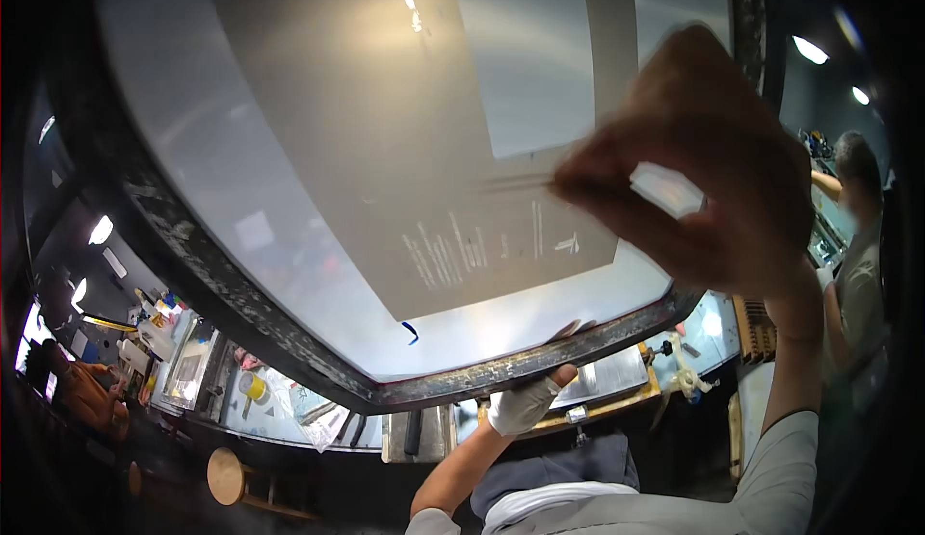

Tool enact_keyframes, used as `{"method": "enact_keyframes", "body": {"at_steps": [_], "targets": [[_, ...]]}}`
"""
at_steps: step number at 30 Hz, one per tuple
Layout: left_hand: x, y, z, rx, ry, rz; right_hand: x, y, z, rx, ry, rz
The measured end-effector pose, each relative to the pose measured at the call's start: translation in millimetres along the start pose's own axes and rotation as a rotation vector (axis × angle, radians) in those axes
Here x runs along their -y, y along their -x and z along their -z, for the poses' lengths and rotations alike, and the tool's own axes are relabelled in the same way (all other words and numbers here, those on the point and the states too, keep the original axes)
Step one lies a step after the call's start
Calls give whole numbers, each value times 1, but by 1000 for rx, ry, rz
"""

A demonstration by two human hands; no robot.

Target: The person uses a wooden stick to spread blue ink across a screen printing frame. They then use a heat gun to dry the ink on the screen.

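Observation:
A large printing screen (356, 130) in a dark, scuffed frame (462, 382) fills the upper view, tilted up before me. Its mesh carries a grey area with white streaks (438, 256) low down and a small white mark above. My left hand (525, 406), in a white glove with bare fingertips, grips the frame's lower edge; some fingertips show past the rim. Close to the camera, my right hand (708, 155) is blurred. Its fingers pinch a thin, stick-like tool (515, 184), whose tip is smeared over the grey area. Whether it touches the mesh I cannot tell.
Behind the frame runs a workbench holding a yellow-labelled jar (252, 387), papers and a metal plate (617, 377). A round wooden stool (226, 477) stands lower left. One person in orange (92, 395) is at far left, another (860, 246) at far right.

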State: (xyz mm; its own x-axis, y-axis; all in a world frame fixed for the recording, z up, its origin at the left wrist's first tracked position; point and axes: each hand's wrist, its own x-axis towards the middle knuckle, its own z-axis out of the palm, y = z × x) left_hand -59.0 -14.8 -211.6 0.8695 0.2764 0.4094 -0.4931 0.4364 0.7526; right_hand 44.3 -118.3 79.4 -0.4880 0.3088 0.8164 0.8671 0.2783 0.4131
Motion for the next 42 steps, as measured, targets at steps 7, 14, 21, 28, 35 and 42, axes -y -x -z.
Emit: {"method": "enact_keyframes", "body": {"at_steps": [7, 14, 21, 28, 35, 42], "targets": [[-4, 11, -2, -60, -673, 8, 33, 48, -17, 23, -173, 88], [0, 6, -7, -64, -792, -7, 38, 56, -42, 11, -197, 39], [6, 2, -16, -49, -817, -15, 39, 42, -50, -48, -141, 97], [6, 3, -17, -52, -816, -22, 43, 35, -51, -49, -77, 107], [2, 8, -18, -36, -800, -5, 46, 31, -47, -23, -55, 89], [-7, 15, -15, -75, -725, 35, 34, 25, -30, -93, -162, 112]]}}
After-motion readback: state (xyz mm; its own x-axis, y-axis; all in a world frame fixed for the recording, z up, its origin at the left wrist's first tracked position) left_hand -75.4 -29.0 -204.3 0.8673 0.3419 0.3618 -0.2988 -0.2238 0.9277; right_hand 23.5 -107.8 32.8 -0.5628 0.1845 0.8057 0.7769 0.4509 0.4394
